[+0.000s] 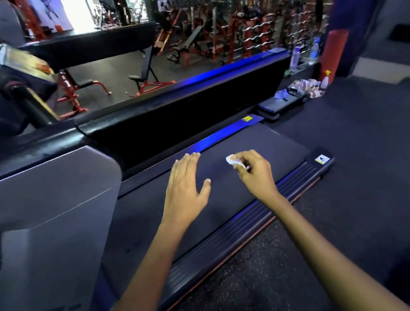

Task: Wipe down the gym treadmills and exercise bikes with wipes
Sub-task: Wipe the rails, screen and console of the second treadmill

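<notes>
Right hand (252,172) pinches a small wadded wipe (231,160) in curled fingers, just above the treadmill belt (250,146). Left hand (185,184) is flat, fingers straight, tips at the far side rail (222,134). Best to unfold the wipe, then run long overlapping strokes. Dark rubber floor (279,263); weight benches at 12 o'clock, bottles (295,57) at 2.

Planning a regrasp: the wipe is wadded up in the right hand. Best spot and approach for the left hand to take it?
Take the white tip of the wipe sticking out past the right hand fingers, coming from the left hand side. It is probably the only exposed part; the rest is tucked in the curled fingers.
</notes>
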The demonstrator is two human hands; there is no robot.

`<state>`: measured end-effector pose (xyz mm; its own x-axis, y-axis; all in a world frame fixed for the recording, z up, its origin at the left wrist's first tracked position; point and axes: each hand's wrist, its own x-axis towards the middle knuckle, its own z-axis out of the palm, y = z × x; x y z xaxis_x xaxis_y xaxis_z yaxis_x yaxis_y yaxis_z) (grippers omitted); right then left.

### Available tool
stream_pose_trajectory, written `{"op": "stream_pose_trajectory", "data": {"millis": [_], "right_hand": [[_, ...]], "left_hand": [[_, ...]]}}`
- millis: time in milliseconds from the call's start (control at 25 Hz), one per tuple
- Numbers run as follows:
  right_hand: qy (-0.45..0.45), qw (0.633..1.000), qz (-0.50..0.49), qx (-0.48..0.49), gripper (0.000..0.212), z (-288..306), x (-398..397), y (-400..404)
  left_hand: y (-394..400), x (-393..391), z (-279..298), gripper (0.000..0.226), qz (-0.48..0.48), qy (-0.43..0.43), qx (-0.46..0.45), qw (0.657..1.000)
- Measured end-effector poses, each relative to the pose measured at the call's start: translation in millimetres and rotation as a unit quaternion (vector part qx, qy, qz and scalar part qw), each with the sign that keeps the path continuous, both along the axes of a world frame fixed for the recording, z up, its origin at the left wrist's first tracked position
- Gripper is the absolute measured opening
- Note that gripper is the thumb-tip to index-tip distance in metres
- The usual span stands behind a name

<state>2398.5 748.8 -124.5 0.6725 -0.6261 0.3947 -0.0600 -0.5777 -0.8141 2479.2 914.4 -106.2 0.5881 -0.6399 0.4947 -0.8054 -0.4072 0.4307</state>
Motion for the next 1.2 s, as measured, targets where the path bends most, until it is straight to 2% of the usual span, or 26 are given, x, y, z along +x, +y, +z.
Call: {"op": "stream_pose_trajectory", "data": {"millis": [200, 440, 680, 880, 1200], "right_hand": [[0.002, 0.998, -0.054, 0.032, 0.025, 1.8, -40.6, -49.5], [0.025, 0.993, -0.109, 0.041, 0.023, -3.4, -84.3, -131.9], [0.044, 0.987, -0.146, 0.047, 0.009, -0.1, -115.1, -230.7], [0.062, 0.983, -0.162, 0.058, 0.008, 0.2, -127.6, -305.2], [0.084, 0.989, -0.122, 0.014, 0.007, -5.6, -78.5, -447.4]], "left_hand": [[-66.6, -19.2, -6.4, 0.059, -0.108, 0.023, 0.014, 0.994], [-165.9, -46.1, -18.1, 0.064, -0.158, 0.1, 0.039, 0.982], [-279.0, -76.4, -22.0, 0.065, -0.179, 0.153, 0.04, 0.971], [-360.5, -88.4, -24.5, 0.064, -0.196, 0.16, 0.053, 0.966], [-508.6, -48.6, -41.5, 0.065, -0.169, 0.178, 0.03, 0.969]]}}
